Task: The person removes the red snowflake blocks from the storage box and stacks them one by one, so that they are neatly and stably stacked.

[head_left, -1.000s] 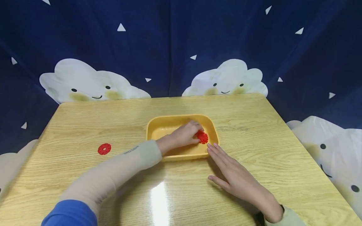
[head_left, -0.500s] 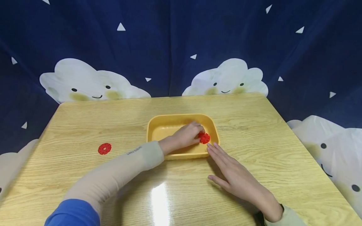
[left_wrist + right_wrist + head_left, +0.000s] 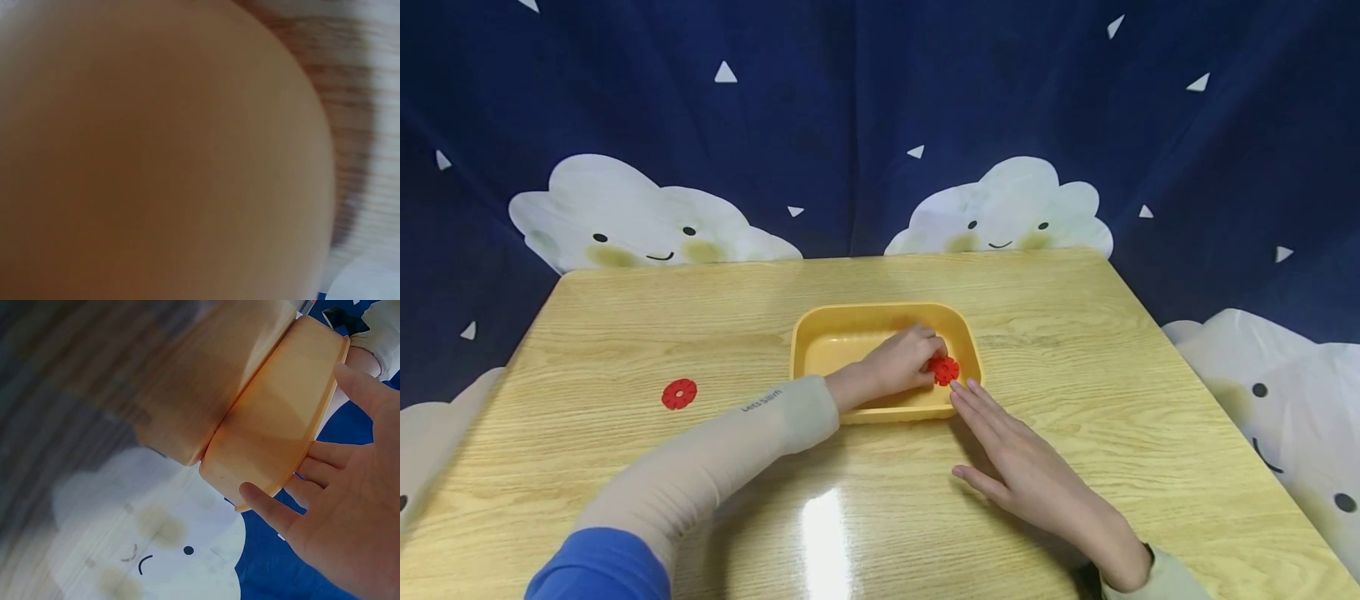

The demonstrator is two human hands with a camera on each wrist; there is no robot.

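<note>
My left hand [image 3: 901,360] reaches into a shallow yellow tray [image 3: 895,415] in the head view. Its curled fingers pinch a red notched plastic disc [image 3: 947,372] near the tray's right side; the fingertips partly hide the disc. Close to the tray's front right corner lies my right hand [image 3: 1030,471], fingers straight and thumb apart. The right wrist view has this hand [image 3: 356,512] with its fingertips at the rim, beside the tray's outer wall [image 3: 275,406]. A blurred surface close to the lens fills most of the left wrist view.
Another red notched disc [image 3: 679,393] with a hole in its middle lies flat on the wooden table [image 3: 1045,333], left of the tray. Behind the table hangs a dark blue curtain [image 3: 820,100] with white clouds and triangles.
My left hand has shifted slightly right inside the tray, and the red disc at its fingertips has moved with it. The right hand stays in place.
</note>
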